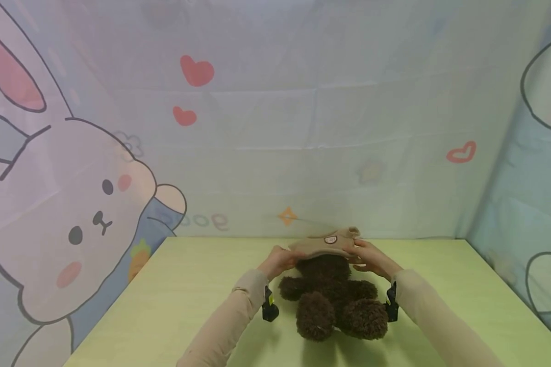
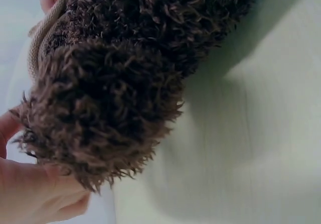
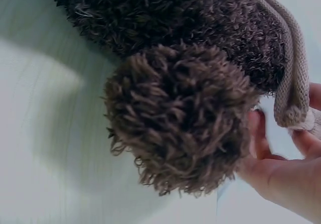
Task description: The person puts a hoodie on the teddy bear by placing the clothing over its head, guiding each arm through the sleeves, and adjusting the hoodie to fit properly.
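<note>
A dark brown plush bear [image 1: 332, 288] lies or sits on the table, its legs toward me. Over the top of its head is a small beige knit garment [image 1: 319, 245] with a little patch on the front; the bear's face is hidden. At the garment's left edge, my left hand [image 1: 279, 261] holds the cloth. The right hand [image 1: 374, 257] pinches its right edge. In the left wrist view, a shaggy arm [image 2: 100, 113] partly covers the left fingers. The right wrist view shows the garment's rolled hem [image 3: 296, 78] beside the right fingertips.
The pale green table [image 1: 202, 275] reaches back to a cloth backdrop [image 1: 303, 127] printed with a rabbit [image 1: 87, 224] and hearts. Small black devices are strapped to both wrists, close to the bear's sides.
</note>
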`<state>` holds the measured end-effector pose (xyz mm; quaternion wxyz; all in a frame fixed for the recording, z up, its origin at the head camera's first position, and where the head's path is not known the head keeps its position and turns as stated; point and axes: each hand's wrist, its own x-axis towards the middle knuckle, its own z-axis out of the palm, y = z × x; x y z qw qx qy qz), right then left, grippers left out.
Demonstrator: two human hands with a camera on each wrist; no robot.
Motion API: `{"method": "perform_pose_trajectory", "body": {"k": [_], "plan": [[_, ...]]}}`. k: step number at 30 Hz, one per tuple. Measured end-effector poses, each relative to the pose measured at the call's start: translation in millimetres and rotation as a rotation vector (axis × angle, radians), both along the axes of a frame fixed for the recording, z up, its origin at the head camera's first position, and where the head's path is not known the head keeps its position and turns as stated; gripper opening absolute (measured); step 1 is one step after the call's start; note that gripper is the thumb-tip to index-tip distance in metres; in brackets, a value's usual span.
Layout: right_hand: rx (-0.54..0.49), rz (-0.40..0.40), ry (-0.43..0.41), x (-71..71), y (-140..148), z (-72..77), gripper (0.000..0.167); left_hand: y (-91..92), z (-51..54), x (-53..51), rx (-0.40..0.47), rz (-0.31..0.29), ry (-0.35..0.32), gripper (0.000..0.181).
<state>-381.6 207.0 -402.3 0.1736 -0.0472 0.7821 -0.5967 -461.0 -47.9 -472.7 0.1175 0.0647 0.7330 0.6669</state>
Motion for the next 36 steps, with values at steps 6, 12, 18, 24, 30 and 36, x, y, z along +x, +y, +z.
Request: {"method": "perform_pose_trajectory", "body": {"k": [6, 12, 18, 24, 30, 36], "plan": [[-0.042, -0.009, -0.105, 0.3, -3.1, -7.3, 0.078, -4.1, 13.0, 18.1, -0.023, -0.111, -0.132, 0.062], [-0.151, 0.036, -0.146, -0.7, -5.3, -15.4, 0.077, -0.3, -80.2, -71.7, 0.011, -0.245, -0.137, 0.068], [-0.207, 0.040, -0.155, 1.3, -5.3, -15.0, 0.078, 6.2, -85.4, -76.3, 0.038, -0.250, -0.113, 0.069], [-0.198, 0.035, -0.107, 5.5, -3.5, -8.9, 0.079, 5.0, -46.0, -42.7, 0.068, -0.254, -0.010, 0.050], [-0.231, 0.018, -0.043, 10.4, -5.9, 6.0, 0.077, 6.8, -42.6, -56.8, 0.118, -0.168, -0.036, 0.061], [-0.246, 0.006, 0.067, 10.8, -9.7, 17.2, 0.074, 9.0, -40.8, -65.6, 0.203, -0.114, 0.044, 0.054]]}}
